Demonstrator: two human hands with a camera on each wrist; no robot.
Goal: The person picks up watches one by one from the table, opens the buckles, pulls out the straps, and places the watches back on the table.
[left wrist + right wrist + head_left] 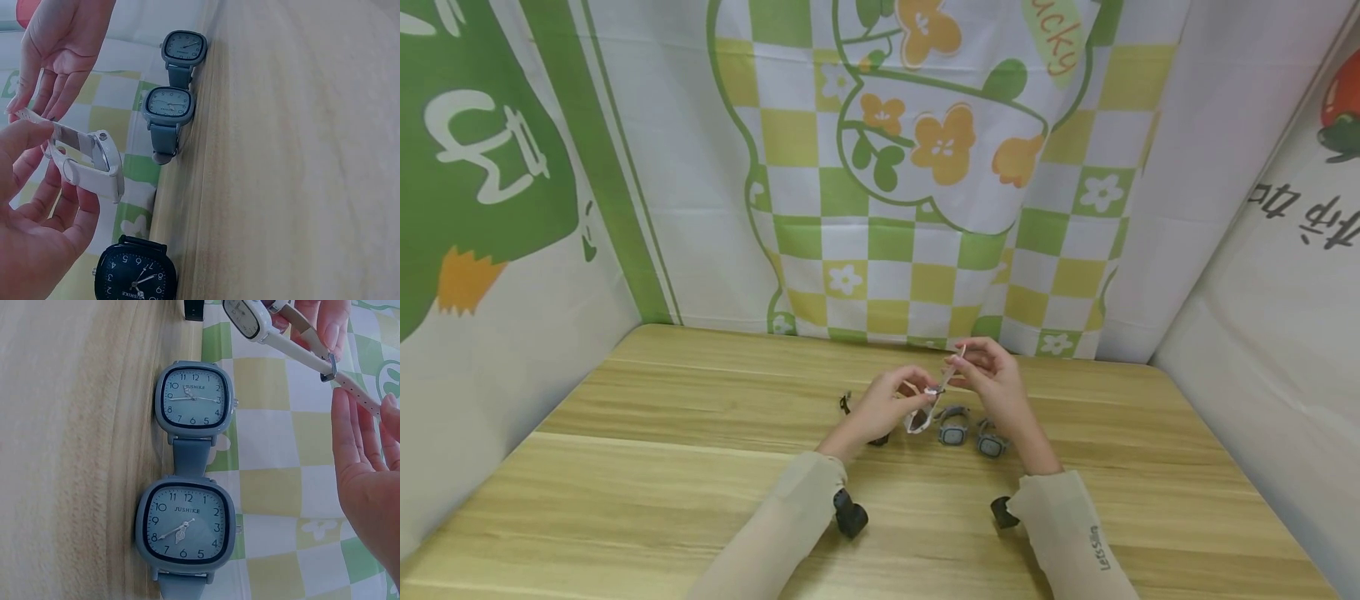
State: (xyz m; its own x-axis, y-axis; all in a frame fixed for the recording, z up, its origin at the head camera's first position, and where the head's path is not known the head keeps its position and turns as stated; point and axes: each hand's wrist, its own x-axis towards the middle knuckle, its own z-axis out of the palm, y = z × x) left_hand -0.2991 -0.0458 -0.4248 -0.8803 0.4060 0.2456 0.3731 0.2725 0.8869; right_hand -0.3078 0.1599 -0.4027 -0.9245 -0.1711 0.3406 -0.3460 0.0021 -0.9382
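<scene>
A white wristwatch (921, 419) is held above the table between both hands. My left hand (880, 406) pinches its strap near the metal buckle (329, 367). With thumb and fingertips, my right hand (997, 385) grips the strap's tapered free end, which has a row of holes. That strap end runs through the buckle in the right wrist view, and the strap forms a loop. The white watch case (109, 165) hangs tilted beyond my left fingers. Just below the hands stand two grey-blue watches (195, 398), (185, 526). A black watch (136, 275) is partly hidden behind my left hand in the head view.
All the watches stand on a wood-grain table (700, 492). A checked, flowered cloth (891, 242) hangs along the table's back edge, with printed cloth walls at both sides. Black wrist cameras (850, 514) project from beneath both sleeves.
</scene>
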